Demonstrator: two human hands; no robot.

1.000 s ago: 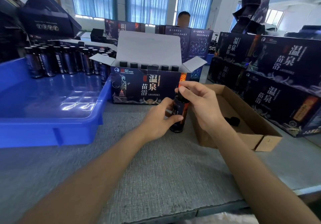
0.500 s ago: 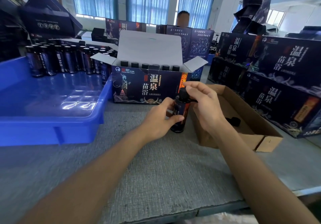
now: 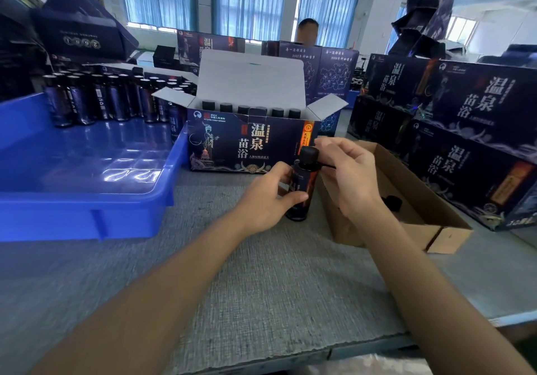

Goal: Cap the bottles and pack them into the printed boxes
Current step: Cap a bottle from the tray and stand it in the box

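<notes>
My left hand (image 3: 267, 197) was closed around the body of the bottle (image 3: 302, 184), which stood upright on the desk (image 3: 261, 273) just before the right corner of the printed box (image 3: 247, 145). My right hand (image 3: 348, 177), half curled, pinched the cap (image 3: 308, 155) with thumb and forefinger. The bottle seemed light, stiff and smooth, perhaps fragile; I judged the mid-body the safest hold.

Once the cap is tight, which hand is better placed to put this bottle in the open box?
Left. The left hand grips the bottle round its body, just in front of the open box. The right hand only pinches the cap, so it would need to regrip.
</notes>
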